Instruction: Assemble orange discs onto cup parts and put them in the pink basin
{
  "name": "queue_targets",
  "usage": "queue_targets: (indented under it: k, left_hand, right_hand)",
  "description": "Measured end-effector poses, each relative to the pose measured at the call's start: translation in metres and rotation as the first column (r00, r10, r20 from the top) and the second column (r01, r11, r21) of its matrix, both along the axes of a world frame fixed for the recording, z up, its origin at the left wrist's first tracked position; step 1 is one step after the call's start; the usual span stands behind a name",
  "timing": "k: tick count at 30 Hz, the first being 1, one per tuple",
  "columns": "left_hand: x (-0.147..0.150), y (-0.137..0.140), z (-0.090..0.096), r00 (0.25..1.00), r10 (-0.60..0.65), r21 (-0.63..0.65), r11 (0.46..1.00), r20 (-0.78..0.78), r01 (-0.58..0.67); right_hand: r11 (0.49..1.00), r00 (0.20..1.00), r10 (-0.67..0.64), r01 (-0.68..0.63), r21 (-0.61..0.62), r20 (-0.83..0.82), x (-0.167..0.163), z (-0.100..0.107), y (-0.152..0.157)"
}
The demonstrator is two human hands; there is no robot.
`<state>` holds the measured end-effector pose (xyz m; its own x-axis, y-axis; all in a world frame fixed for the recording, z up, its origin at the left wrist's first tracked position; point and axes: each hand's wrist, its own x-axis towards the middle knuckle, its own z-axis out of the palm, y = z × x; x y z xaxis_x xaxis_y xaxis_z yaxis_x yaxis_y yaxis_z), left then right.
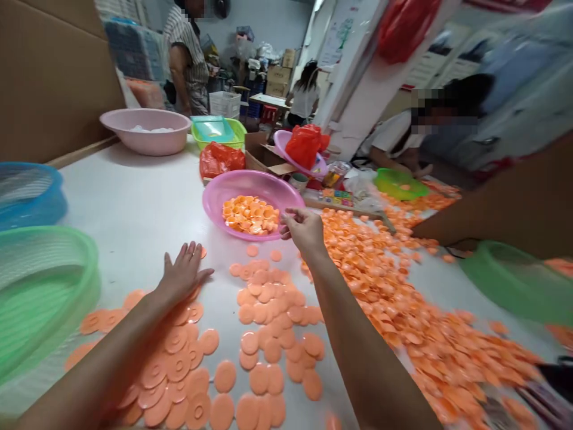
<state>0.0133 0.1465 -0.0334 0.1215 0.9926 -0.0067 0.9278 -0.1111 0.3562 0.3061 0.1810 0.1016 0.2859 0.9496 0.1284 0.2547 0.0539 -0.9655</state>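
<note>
My left hand lies palm down with its fingers spread, on and beside a layer of flat orange discs on the white table. My right hand is at the right rim of a pink basin, its fingers loosely curled and apart; I see nothing held in them. Inside the basin is a heap of small orange cup-shaped pieces. More flat discs lie between my forearms. To the right of my right arm spreads a large pile of orange pieces.
A green mesh basket and a blue basket stand at the left. Farther back are a pale pink basin, a red plastic bag and an open cardboard box. Another person sits at the right behind a green tray.
</note>
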Motion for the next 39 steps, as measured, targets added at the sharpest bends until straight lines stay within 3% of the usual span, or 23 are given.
queue_targets:
  k: [4, 6, 9, 13, 15, 18, 20, 22, 26, 30, 33, 37, 39]
  left_hand:
    - [0.029, -0.031, -0.024, 0.964, -0.217, 0.026, 0.974, -0.154, 0.223]
    - [0.035, -0.043, -0.028, 0.953, -0.26, 0.036, 0.963, -0.154, 0.268]
    - [0.034, -0.05, -0.027, 0.962, -0.245, 0.056, 0.966, -0.12, 0.253]
    - [0.027, -0.042, -0.018, 0.983, -0.183, 0.118, 0.976, 0.003, 0.182]
    - [0.026, -0.037, -0.012, 0.984, -0.165, 0.164, 0.975, 0.07, 0.152]
    - [0.032, -0.031, -0.005, 0.978, -0.148, 0.184, 0.976, 0.147, 0.12]
    - [0.036, -0.029, -0.002, 0.974, -0.129, 0.163, 0.982, 0.187, 0.099]
    - [0.039, -0.029, -0.002, 0.968, -0.111, 0.146, 0.986, 0.224, 0.079]
    - [0.035, -0.032, -0.006, 0.955, -0.104, 0.143, 0.988, 0.278, 0.066]
    - [0.032, -0.035, -0.008, 0.942, -0.117, 0.154, 0.986, 0.314, 0.071]
    - [0.033, -0.036, -0.008, 0.939, -0.106, 0.16, 0.986, 0.328, 0.055]
    - [0.037, -0.036, -0.008, 0.935, -0.079, 0.17, 0.985, 0.344, 0.021]
    - [0.038, -0.035, -0.007, 0.93, -0.077, 0.165, 0.986, 0.358, 0.018]
  right_hand:
    - [0.979, 0.941, -0.167, 0.194, -0.066, 0.293, 0.074, -0.027, -0.019]
    - [0.954, 0.878, -0.162, 0.256, -0.154, 0.451, 0.099, -0.049, -0.04]
    - [0.949, 0.847, -0.077, 0.225, -0.223, 0.526, 0.107, -0.08, -0.063]
    - [0.969, 0.779, -0.033, 0.177, -0.17, 0.627, 0.089, -0.107, -0.075]
    - [0.963, 0.822, -0.041, 0.185, -0.197, 0.569, 0.083, -0.112, -0.076]
    - [0.922, 0.986, -0.075, 0.127, -0.365, 0.152, 0.075, -0.109, -0.074]
    - [0.913, 0.989, -0.082, 0.025, -0.406, -0.123, 0.064, -0.101, -0.074]
    - [0.919, 0.974, -0.047, -0.044, -0.393, -0.221, 0.043, -0.093, -0.073]
    - [0.914, 0.977, 0.122, -0.179, -0.363, -0.176, -0.018, -0.087, -0.066]
    - [0.888, 0.948, 0.316, -0.307, -0.343, -0.031, -0.067, -0.097, -0.053]
    - [0.868, 0.914, 0.391, -0.328, -0.374, 0.106, -0.085, -0.107, -0.045]
    - [0.82, 0.894, 0.425, -0.314, -0.478, 0.142, -0.098, -0.11, -0.04]
    - [0.82, 0.876, 0.438, -0.297, -0.489, 0.203, -0.103, -0.109, -0.038]
